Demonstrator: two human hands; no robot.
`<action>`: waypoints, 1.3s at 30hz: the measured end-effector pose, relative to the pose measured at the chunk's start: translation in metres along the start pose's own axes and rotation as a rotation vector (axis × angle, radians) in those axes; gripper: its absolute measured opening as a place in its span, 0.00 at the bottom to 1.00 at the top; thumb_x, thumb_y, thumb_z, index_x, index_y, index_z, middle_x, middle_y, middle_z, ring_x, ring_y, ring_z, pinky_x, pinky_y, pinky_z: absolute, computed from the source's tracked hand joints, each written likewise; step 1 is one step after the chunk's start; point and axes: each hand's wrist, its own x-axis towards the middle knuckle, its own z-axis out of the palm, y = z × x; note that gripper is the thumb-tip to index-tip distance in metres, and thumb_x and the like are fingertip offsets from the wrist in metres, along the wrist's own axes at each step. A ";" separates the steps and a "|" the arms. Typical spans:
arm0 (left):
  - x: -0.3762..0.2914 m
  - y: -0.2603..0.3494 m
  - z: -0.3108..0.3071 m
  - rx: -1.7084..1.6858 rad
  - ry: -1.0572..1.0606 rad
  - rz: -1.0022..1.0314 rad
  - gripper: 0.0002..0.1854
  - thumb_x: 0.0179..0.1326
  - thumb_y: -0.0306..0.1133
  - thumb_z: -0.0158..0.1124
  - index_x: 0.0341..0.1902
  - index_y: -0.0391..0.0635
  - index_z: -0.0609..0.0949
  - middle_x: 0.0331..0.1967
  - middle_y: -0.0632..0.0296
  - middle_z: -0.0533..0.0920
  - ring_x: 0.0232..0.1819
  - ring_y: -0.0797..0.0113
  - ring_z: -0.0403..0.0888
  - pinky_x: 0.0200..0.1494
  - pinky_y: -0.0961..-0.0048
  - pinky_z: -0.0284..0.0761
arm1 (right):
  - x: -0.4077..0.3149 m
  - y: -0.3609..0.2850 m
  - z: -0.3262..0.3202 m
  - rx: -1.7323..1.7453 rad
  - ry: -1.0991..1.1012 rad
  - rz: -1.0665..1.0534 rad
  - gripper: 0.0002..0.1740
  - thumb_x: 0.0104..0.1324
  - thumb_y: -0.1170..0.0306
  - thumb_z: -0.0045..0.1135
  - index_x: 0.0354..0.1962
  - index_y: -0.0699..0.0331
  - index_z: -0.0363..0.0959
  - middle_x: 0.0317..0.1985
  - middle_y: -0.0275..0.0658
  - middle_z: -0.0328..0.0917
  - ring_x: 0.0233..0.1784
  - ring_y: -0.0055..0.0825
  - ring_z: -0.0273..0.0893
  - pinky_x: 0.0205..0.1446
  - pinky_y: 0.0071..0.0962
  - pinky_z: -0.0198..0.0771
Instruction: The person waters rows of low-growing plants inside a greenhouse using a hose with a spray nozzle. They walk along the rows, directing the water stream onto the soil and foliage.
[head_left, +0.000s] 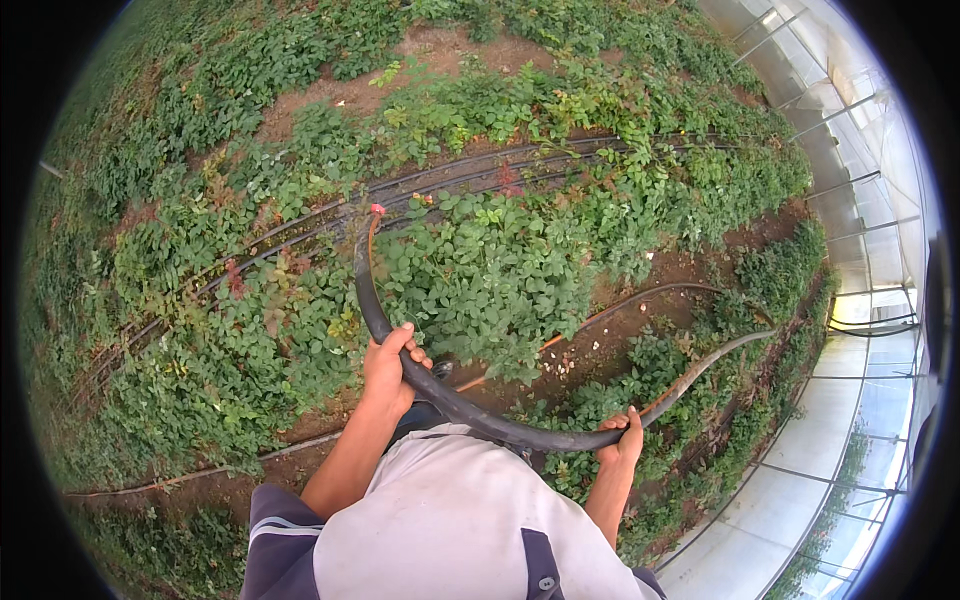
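A thick black hose with an orange stripe curves across the front of my body. My left hand is wrapped around it near its front end, thumb along the top. Farther right, my right hand grips the same hose from below. Beyond my left hand the hose rises in an arc to a tip with a small red piece, above leafy green plants. Past my right hand it runs off to the right and bends down toward the soil.
Thin black irrigation pipes run along the bed beyond the plants. More hose lies on the soil path, where pale petals are scattered. At the right stands a translucent greenhouse wall with a metal frame.
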 end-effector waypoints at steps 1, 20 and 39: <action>0.000 -0.003 0.004 0.024 -0.019 0.005 0.09 0.60 0.30 0.61 0.33 0.47 0.69 0.22 0.68 0.69 0.22 0.74 0.69 0.26 0.71 0.70 | -0.001 -0.003 -0.005 0.007 0.010 -0.007 0.12 0.70 0.66 0.50 0.27 0.56 0.59 0.20 0.24 0.60 0.20 0.14 0.60 0.23 0.19 0.66; 0.003 -0.058 0.047 0.202 -0.161 -0.215 0.09 0.58 0.27 0.61 0.38 0.44 0.69 0.24 0.67 0.69 0.22 0.74 0.68 0.27 0.71 0.70 | -0.010 -0.025 -0.090 0.221 0.151 -0.095 0.10 0.69 0.67 0.51 0.29 0.56 0.60 0.20 0.25 0.61 0.20 0.16 0.61 0.22 0.19 0.65; -0.025 -0.053 0.028 0.168 -0.126 -0.042 0.09 0.59 0.27 0.61 0.35 0.45 0.68 0.23 0.66 0.69 0.20 0.74 0.68 0.25 0.71 0.70 | 0.002 -0.018 -0.093 0.150 0.082 -0.040 0.09 0.71 0.67 0.48 0.31 0.57 0.59 0.20 0.25 0.61 0.20 0.15 0.61 0.23 0.20 0.67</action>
